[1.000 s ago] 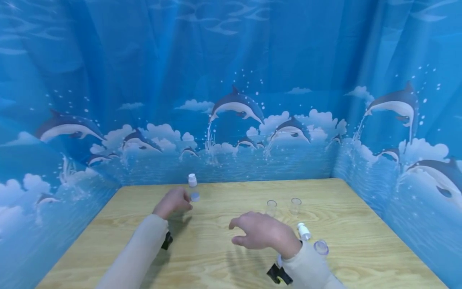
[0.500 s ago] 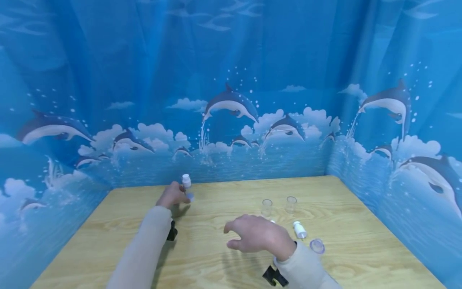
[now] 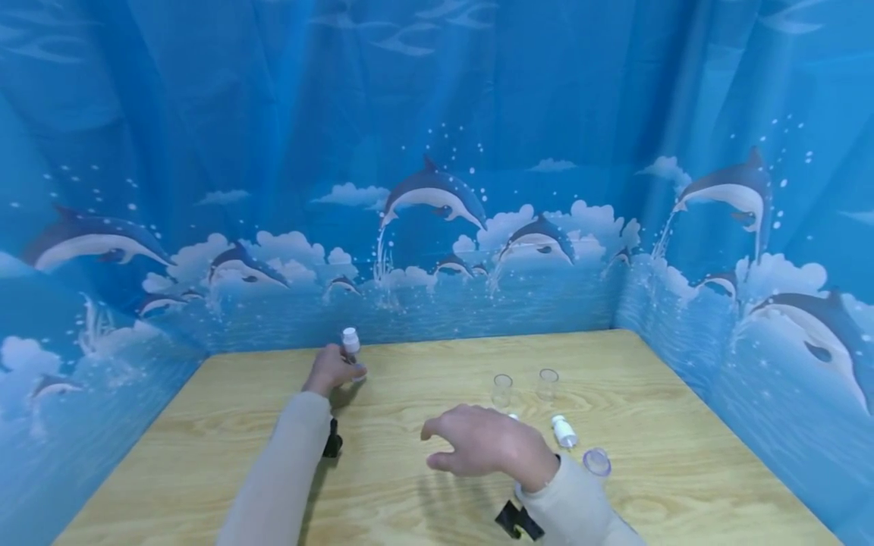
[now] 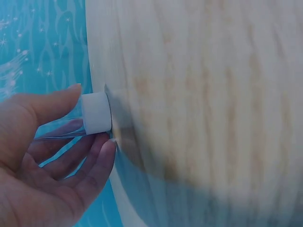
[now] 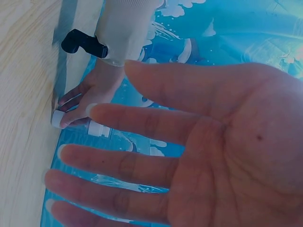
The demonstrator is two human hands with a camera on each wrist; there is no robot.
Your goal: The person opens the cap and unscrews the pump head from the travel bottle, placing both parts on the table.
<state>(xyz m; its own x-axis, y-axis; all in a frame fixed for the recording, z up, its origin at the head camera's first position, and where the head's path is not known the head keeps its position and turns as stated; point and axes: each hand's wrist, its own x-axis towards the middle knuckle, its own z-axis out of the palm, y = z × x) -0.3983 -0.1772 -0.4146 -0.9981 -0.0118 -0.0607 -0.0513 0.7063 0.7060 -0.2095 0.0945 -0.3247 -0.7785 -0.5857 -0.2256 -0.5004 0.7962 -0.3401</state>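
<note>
Near the back left of the table stands a small upright stack. A white bottle (image 3: 350, 340) tops it, above a clear cup-like part (image 4: 61, 136) and a white, cap-like base (image 4: 97, 113) on the wood. My left hand (image 3: 331, 369) reaches round this stack and holds the clear part, thumb on one side and curled fingers on the other; the hand hides much of it. My right hand (image 3: 486, 442) hovers above the table nearer to me, fingers spread and relaxed. The palm of that right hand (image 5: 227, 156) shows bare in the right wrist view.
Beyond the right hand stand two clear cups (image 3: 502, 390). A white bottle (image 3: 564, 431) lies tilted to its right, with a clear purple-rimmed dish (image 3: 597, 461) beside it. Small white bits show partly behind the right hand and wrist. A blue dolphin curtain (image 3: 423, 303) borders the wooden table (image 3: 410, 500).
My left hand has moved forward to the stack and its fingers have closed round it. The right hand keeps almost the same pose. The whole view has shifted slightly.
</note>
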